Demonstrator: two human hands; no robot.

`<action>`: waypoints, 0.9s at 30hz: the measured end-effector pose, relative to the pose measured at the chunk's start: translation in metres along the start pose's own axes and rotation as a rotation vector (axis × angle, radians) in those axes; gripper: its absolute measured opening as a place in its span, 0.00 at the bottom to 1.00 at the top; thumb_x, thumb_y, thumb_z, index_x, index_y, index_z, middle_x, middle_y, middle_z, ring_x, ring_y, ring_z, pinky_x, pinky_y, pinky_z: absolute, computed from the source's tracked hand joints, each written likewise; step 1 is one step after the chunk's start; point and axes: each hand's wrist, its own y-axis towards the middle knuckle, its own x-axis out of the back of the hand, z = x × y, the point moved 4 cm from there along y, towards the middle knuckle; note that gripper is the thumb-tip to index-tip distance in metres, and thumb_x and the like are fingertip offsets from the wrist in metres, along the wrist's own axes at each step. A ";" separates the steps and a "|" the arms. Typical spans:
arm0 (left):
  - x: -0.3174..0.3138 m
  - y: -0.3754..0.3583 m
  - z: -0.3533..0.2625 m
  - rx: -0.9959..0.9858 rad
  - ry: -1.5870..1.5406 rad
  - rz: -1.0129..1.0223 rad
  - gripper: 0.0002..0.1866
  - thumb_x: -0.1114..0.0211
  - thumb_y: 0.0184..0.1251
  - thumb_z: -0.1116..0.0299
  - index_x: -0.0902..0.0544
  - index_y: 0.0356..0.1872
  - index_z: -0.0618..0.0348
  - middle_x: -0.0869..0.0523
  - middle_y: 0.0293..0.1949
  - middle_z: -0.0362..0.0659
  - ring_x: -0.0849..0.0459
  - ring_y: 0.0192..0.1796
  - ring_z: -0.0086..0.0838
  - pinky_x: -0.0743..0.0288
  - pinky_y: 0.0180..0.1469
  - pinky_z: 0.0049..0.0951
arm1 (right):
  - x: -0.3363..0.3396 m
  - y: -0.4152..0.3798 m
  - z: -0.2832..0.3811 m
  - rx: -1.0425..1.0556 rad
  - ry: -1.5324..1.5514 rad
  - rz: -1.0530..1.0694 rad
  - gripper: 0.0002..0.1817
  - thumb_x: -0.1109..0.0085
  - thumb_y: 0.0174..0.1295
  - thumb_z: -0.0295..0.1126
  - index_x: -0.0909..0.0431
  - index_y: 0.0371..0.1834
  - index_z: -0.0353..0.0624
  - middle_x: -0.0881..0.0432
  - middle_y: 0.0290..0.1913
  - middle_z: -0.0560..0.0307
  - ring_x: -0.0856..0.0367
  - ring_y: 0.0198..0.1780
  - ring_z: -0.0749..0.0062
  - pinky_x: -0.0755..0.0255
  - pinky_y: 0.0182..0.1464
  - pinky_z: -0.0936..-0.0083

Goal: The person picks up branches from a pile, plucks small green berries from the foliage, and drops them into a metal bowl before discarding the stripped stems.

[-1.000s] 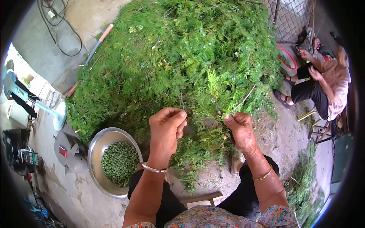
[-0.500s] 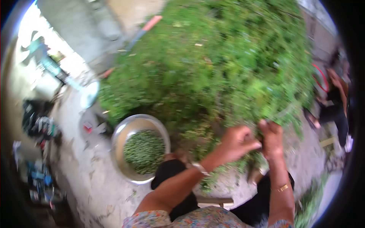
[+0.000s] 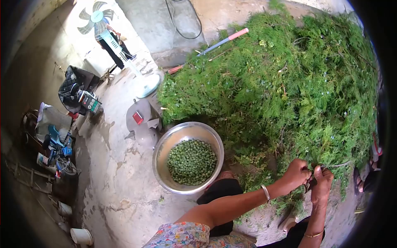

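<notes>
My right hand [image 3: 323,182], wearing a gold bracelet, is closed around a green conifer branch [image 3: 342,164] whose bare stem sticks out to the right. My left hand [image 3: 292,178], with a silver bangle at the wrist, is pinched right beside it; what lies between its fingers is too small to make out. Both hands are over the near right edge of a big heap of conifer branches [image 3: 264,87]. To the left of the heap, a metal bowl [image 3: 159,165] holds many small green cones or berries [image 3: 191,162].
A standing fan [image 3: 97,18] is at the back left. Near the bowl a red box [image 3: 137,118] lies on a grey stool-like object [image 3: 149,124]. A blue-and-pink handle [image 3: 225,41] rests at the heap's far edge. Another person's foot [image 3: 359,182] shows at right.
The view has swung left and sharpened, so the bowl, heap and fan appear further right. My hands stay close together, with the left fingers now tighter against the right hand.
</notes>
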 end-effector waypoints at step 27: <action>0.010 0.002 -0.008 0.193 -0.318 0.028 0.06 0.36 0.57 0.75 0.24 0.26 0.64 0.24 0.19 0.39 0.32 0.16 0.14 0.45 0.13 0.17 | -0.024 -0.016 0.033 -0.048 -0.080 0.217 0.05 0.42 0.52 0.23 0.29 0.25 0.36 0.24 0.24 0.59 0.27 0.25 0.77 0.32 0.29 0.79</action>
